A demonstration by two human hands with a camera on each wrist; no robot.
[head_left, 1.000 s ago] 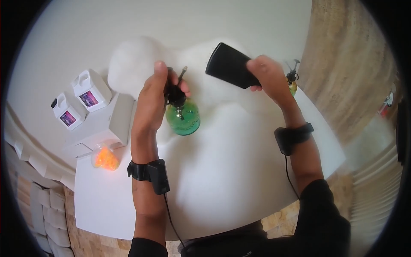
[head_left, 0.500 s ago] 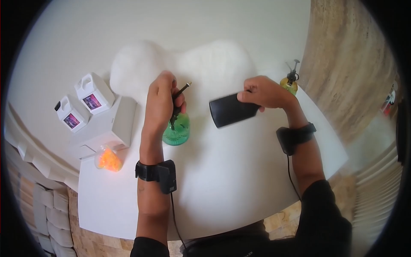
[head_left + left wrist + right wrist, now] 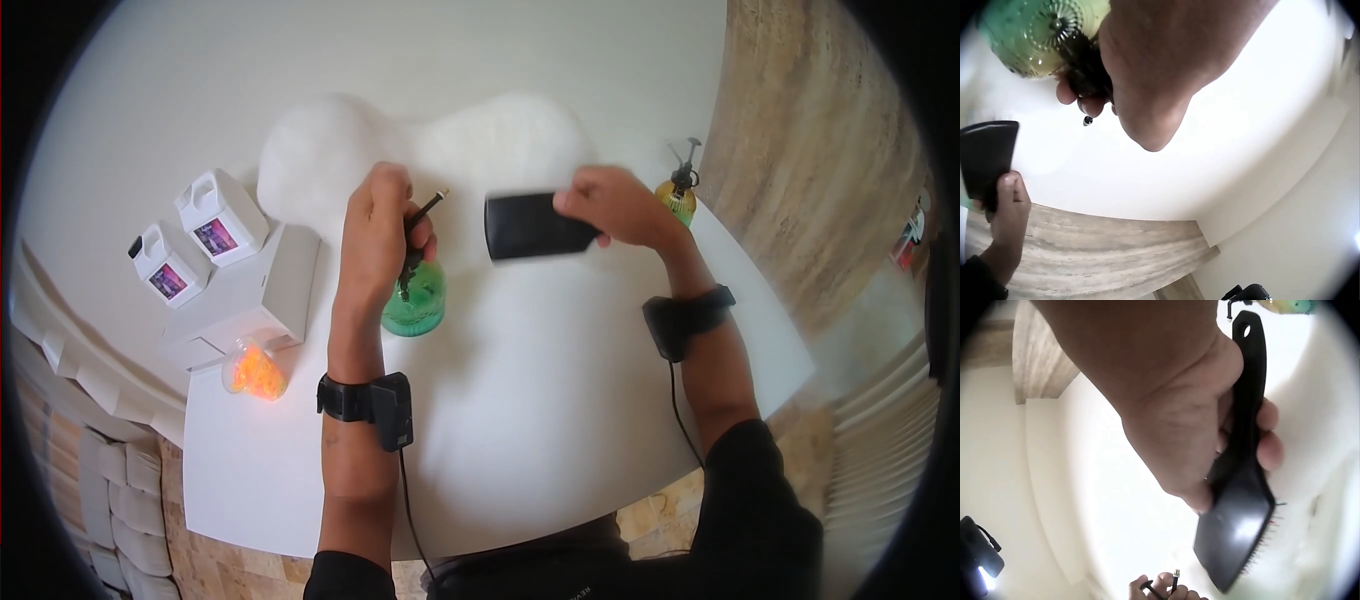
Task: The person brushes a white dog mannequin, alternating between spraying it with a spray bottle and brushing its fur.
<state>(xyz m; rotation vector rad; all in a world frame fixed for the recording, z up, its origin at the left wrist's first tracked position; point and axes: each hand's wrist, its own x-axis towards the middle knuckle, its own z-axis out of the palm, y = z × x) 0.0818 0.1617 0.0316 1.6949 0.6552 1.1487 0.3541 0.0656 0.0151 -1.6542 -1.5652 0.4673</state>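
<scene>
My left hand [image 3: 372,230] grips a green glass spray bottle [image 3: 415,312] by its dark pump top, with the slim nozzle pointing up and to the right. In my right hand [image 3: 622,208] is a black paddle hairbrush [image 3: 532,228], held by its handle with the flat back facing up. The right wrist view shows thin bristles along the edge of the brush [image 3: 1235,534], on the side turned toward the white surface. Beneath both hands lies a large, soft-looking white mass [image 3: 510,140] with rounded lobes at the back.
A white table [image 3: 240,480] carries everything. At the left, two white jugs [image 3: 218,222] with purple labels stand by a white box [image 3: 285,280], and a clear cup of glowing orange pieces [image 3: 255,372] sits in front. A yellow spray bottle [image 3: 676,200] stands at the right edge.
The hairbrush has come down toward me from its higher, tilted position, then risen slightly and levelled. My left hand, still gripping the green spray bottle, has tilted it and then stayed nearly still.
</scene>
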